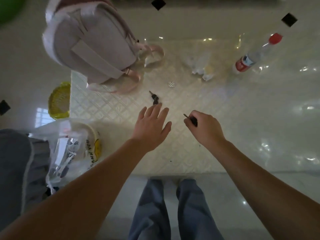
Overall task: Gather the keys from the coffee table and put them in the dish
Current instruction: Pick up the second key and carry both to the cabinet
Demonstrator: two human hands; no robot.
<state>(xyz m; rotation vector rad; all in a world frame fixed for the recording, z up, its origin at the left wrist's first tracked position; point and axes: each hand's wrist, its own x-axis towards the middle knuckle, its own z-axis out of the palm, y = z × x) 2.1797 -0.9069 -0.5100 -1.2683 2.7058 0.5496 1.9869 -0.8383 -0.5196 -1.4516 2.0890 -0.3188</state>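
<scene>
Reaching over the coffee table [199, 153], the left hand [150, 125] is flat with fingers spread, holding nothing; its fingertips are just short of a small bunch of dark keys [154, 99] lying on the patterned tabletop. The right hand [204, 126] is curled closed around a dark-headed key [191, 119], whose tip sticks out past the thumb side toward the left hand. Beyond the left hand, past the loose keys, a pale backpack [90, 42] stands on the table. Beyond the right hand lie crumpled wrappers [202, 66] and a clear bottle with a red cap [256, 54]. Off the left hand's outer side sits a yellow basket [59, 100], and nearer the person a plastic bag [69, 146] with a bowl inside. No dish can be identified with certainty.
</scene>
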